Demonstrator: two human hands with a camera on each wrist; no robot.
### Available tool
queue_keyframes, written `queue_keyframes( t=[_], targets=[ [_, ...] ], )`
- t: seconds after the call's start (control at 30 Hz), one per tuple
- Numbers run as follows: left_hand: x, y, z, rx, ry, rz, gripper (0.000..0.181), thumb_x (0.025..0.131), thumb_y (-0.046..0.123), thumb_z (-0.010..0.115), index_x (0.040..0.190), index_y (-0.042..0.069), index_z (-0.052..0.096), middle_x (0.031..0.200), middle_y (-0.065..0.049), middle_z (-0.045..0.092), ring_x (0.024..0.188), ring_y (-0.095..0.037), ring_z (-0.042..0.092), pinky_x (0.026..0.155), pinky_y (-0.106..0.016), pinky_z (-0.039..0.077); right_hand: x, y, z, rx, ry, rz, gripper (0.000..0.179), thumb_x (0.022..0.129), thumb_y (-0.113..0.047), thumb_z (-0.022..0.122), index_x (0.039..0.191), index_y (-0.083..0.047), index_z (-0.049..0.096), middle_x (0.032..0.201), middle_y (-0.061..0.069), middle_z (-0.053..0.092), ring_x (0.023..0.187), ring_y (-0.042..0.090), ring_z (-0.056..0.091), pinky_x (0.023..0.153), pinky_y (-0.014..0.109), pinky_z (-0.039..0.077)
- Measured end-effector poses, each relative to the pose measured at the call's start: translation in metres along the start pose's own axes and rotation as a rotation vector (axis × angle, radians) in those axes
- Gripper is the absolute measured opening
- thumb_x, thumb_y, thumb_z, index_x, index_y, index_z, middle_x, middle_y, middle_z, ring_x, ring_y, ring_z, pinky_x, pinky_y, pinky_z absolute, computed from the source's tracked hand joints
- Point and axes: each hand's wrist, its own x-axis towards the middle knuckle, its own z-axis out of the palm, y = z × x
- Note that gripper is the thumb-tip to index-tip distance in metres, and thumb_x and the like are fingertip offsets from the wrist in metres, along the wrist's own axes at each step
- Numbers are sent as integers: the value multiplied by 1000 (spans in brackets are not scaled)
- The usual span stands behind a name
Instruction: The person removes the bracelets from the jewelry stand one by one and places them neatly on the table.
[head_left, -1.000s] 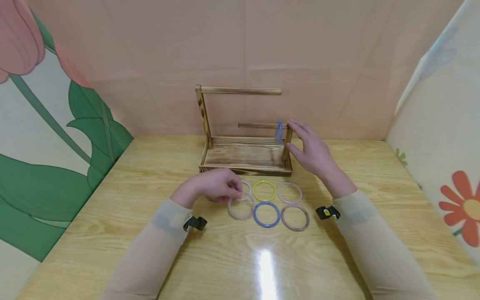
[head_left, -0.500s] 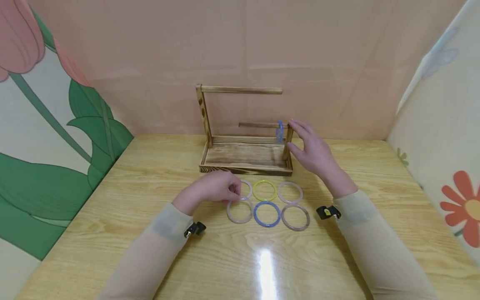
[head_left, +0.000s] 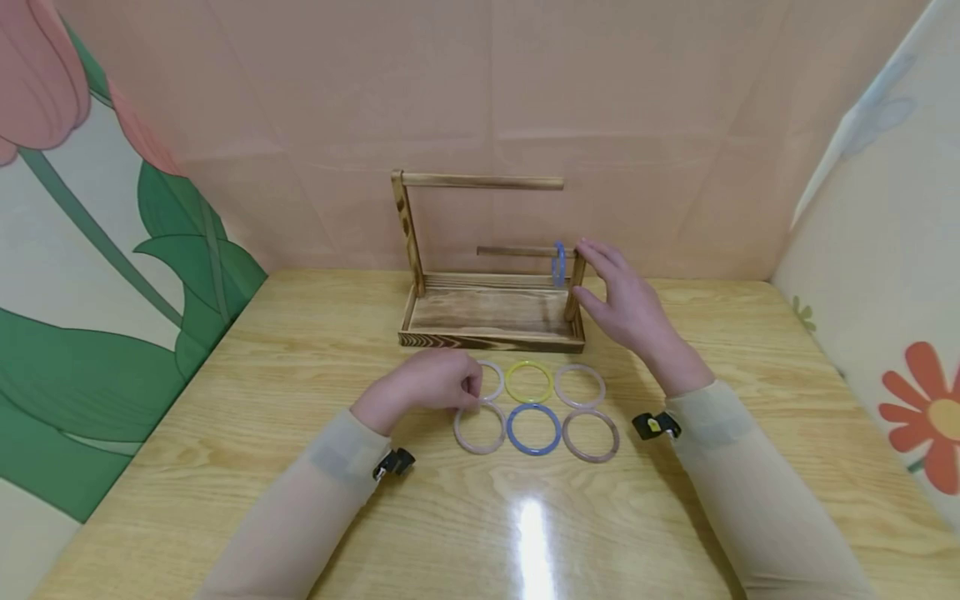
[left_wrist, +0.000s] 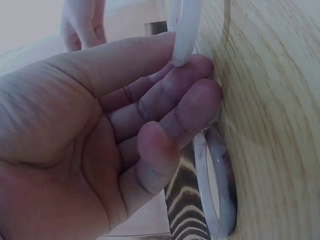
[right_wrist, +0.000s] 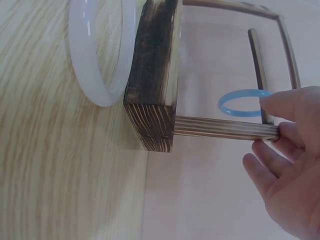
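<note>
With thumb and fingertips my left hand pinches the rim of a pale translucent bangle at the front left of the bangles. Its near side lies low at the table in the head view. A white bangle lies partly hidden behind that hand. Another bangle with dark patches shows beyond the fingers in the left wrist view. My right hand holds the short right post of a wooden rack, thumb and fingers about its top. One blue bangle hangs on the lower rod beside this post.
Yellow, blue, pale pink and mauve bangles lie in two rows before the rack. The rack's upper rod juts right from a tall left post. A pink cloth hangs behind the table.
My left hand has drawn slightly toward me, and the pale bangle has come down from a tilt to lie level with the front row. My right hand has stayed at the post.
</note>
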Motion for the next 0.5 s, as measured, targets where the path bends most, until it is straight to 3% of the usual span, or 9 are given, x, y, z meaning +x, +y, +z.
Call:
queue_keyframes(
  t=[0.5],
  targets=[
    [-1,4,1,33,17,-48,21,97,28,88,83,24,72,76,14,66,71,-9,59,71,-31,49,0,0,0,-3,2,-5,72,111,-17,68,174,-11,34,177,14,33,147,51,49,108,73,48]
  ],
)
